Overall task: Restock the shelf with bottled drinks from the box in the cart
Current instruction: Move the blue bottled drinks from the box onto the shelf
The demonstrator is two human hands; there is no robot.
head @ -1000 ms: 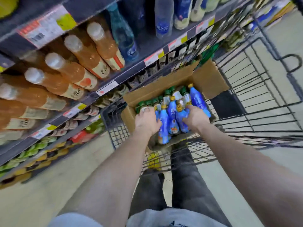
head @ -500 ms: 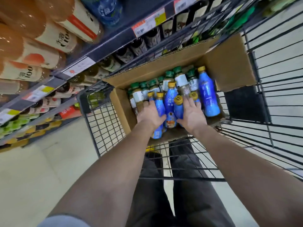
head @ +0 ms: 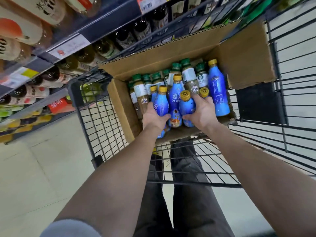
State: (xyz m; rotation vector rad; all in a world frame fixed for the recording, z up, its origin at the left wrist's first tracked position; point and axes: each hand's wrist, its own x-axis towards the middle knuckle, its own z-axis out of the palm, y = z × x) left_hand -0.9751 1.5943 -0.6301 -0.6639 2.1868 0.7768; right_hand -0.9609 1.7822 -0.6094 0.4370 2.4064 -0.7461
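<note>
I am watching both hands reaching into the cardboard box point(head: 248, 53), which is sitting in the wire cart point(head: 89, 117) beside the shelf point(head: 95, 29). The left hand point(head: 154, 117) is curling round the left blue bottle point(head: 160, 103). A second one is pressing against it, and I cannot tell whether the fingers are taking in both. The right hand point(head: 201, 113) is clamping on the right blue bottle point(head: 187, 106), thumb on the near side.

What is worrying me is the middle bottle point(head: 176, 96), which is standing unheld between the two grips and touching both. Lifting either neighbour is likely to be dragging it over or tipping it into the green-capped bottles point(head: 188, 77) packed behind. The glossy sleeves are looking slick, so a one-handed grip low on the body is risking a slip. The box is also sitting close to the cart's near edge with its front wall sagging, so a knocked bottle could be rolling out through the gap.

The blue bottles are looking like smooth plastic, waisted, narrowing to ridged yellow caps. The green-capped ones are showing clear ribbed walls, brownish liquid and pale labels. The box is plain corrugated board with raw fluted edges, and the cart is thin dark wire grid
</note>
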